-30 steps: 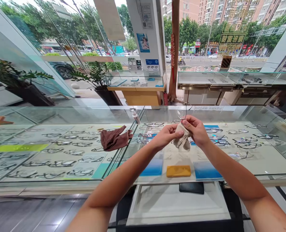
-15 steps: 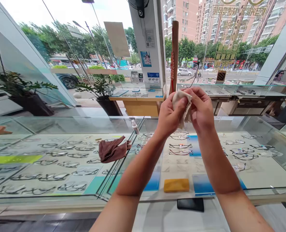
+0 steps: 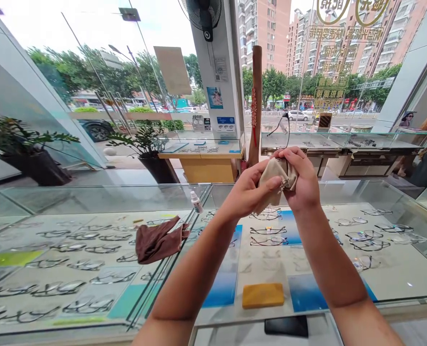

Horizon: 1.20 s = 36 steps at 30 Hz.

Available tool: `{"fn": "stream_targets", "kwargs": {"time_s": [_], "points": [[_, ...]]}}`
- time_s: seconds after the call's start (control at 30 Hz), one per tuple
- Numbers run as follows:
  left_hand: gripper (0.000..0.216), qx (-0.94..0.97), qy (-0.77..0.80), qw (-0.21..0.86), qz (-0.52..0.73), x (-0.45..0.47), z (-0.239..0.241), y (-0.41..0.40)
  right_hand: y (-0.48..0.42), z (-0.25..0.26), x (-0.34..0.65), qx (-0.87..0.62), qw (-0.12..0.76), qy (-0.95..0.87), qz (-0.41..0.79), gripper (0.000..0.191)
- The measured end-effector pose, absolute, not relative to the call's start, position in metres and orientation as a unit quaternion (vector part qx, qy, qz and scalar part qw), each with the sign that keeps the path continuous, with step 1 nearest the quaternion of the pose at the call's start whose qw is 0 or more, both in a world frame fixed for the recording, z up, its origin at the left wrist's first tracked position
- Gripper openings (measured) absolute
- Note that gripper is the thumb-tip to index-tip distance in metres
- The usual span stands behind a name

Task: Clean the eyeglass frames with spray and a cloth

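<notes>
My left hand (image 3: 251,190) is closed on a beige cleaning cloth (image 3: 274,172), its thumb pressing the fabric. My right hand (image 3: 306,181) grips the cloth's other side, with fingers curled over the top edge. A pair of eyeglasses (image 3: 288,135) pokes up beyond my fingers; dark thin temples show, while most of the frame is hidden by cloth and hands. Both hands are raised over a glass display counter (image 3: 343,283). Below them sits a yellow glasses case (image 3: 262,295).
A brown cloth (image 3: 157,242) and a small white spray bottle (image 3: 196,202) rest on the counter to the left. Rows of eyeglasses (image 3: 269,241) lie under the glass. A black phone (image 3: 286,327) is at the near edge. A wooden post (image 3: 257,96) stands beyond.
The view has tilted up slightly, so my hands appear lower. The cloth is bunched differently, and the eyeglasses have turned in my hands, their temples now pointing more upright and left.
</notes>
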<state>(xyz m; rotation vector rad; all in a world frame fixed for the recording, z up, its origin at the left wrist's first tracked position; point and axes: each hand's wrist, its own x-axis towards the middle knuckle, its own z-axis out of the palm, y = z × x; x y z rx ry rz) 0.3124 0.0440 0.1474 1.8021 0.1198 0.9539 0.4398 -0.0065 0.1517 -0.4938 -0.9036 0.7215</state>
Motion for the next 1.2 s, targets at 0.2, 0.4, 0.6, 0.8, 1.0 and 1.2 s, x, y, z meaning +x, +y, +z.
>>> {"fn": "stream_targets", "kwargs": {"time_s": [0.2, 0.4, 0.6, 0.8, 1.0, 1.2], "points": [[0.048, 0.723, 0.048, 0.539, 0.430, 0.319, 0.143, 0.042, -0.008, 0.153, 0.436, -0.218, 0.810, -0.417, 0.349, 0.016], [0.046, 0.737, 0.068, 0.464, 0.487, 0.318, 0.144, 0.041, -0.010, 0.153, 0.430, -0.210, 0.808, -0.417, 0.358, 0.015], [0.043, 0.694, 0.077, 0.381, 0.607, 0.327, 0.138, 0.035, -0.007, 0.146, 0.416, -0.223, 0.793, -0.451, 0.344, 0.024], [0.045, 0.630, 0.103, 0.314, 0.703, 0.335, 0.132, 0.031, -0.005, 0.143, 0.405, -0.210, 0.790, -0.438, 0.375, 0.022], [0.047, 0.676, 0.086, 0.360, 0.638, 0.328, 0.135, 0.038, -0.002, 0.145, 0.416, -0.206, 0.784, -0.449, 0.376, 0.021], [0.043, 0.757, 0.022, 0.457, 0.467, 0.311, 0.147, 0.053, -0.001, 0.150, 0.434, -0.229, 0.781, -0.460, 0.355, 0.024]]}}
